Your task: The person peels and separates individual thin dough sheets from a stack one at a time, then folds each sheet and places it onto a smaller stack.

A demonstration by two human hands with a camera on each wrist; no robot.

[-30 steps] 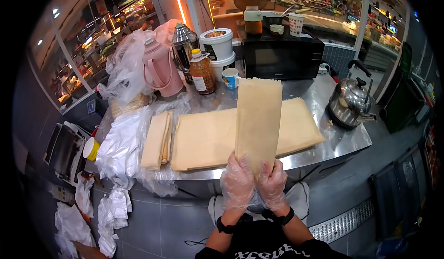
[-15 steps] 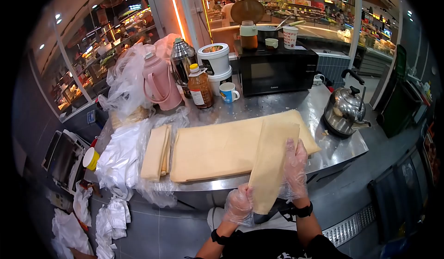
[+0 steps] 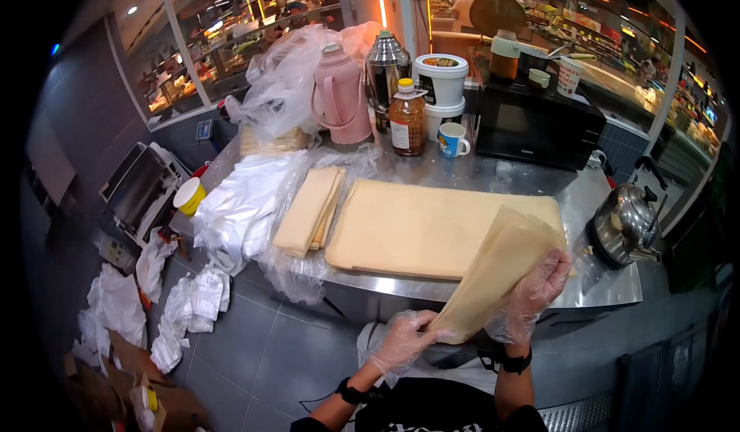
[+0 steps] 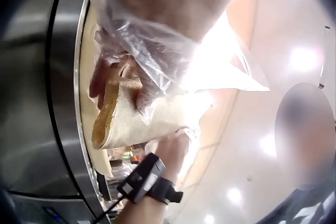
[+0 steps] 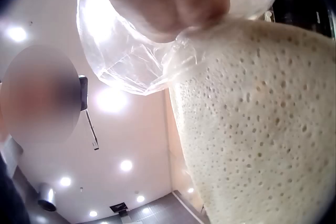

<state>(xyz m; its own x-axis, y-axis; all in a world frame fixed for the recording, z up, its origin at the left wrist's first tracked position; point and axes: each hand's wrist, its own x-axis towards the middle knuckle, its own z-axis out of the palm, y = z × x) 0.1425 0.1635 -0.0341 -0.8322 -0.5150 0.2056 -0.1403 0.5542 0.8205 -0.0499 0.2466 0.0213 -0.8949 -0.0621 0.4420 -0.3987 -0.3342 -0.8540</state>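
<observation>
A folded pale pancake (image 3: 497,270), thin and pitted with small holes in the right wrist view, is held tilted above the front edge of the counter. My left hand (image 3: 406,341), in a clear plastic glove, pinches its lower end. My right hand (image 3: 536,289), gloved alike, grips its right edge near the top. Folded layers (image 4: 113,111) show at its end in the left wrist view. Behind it lies a long flat stack of pancakes (image 3: 408,228), partly covered by the held one. Left of that sits a smaller folded pile (image 3: 308,208).
White plastic bags (image 3: 247,208) cover the counter's left side. At the back stand a pink thermos (image 3: 339,100), an oil bottle (image 3: 406,120), white tubs (image 3: 442,81), a mug (image 3: 452,141) and a microwave (image 3: 532,127). A steel kettle (image 3: 624,224) stands at the right end.
The pancake has gone from upright in both hands to tilted, its top leaning right. My right hand has moved up its right edge; my left stays low. The head view has swung left.
</observation>
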